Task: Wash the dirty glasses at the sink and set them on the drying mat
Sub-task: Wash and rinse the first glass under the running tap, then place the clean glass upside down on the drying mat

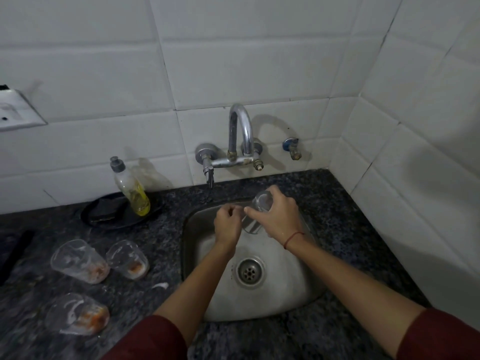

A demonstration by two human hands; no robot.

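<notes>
glass (255,215) tilted in right hand (281,216), orange dregs in counter glasses (79,261)

Speckled black-and-grey across the counter (350,209), white on the tiles (233,68), silver in the sink (285,289), yellow in the soap bottle (133,193) at its ten o'clock, orange-brown smears in clear glasses (79,261) at eight, maroon on the sleeves (155,339), red thread (293,239) round the right wrist.

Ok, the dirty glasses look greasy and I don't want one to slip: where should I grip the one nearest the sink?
Grip the glass round its side wall, above the orange residue, coming from the sink side. It seems to stand upright and widens toward the rim, so a grip there should hold when lifted. Its left is crowded by another glass.
</notes>
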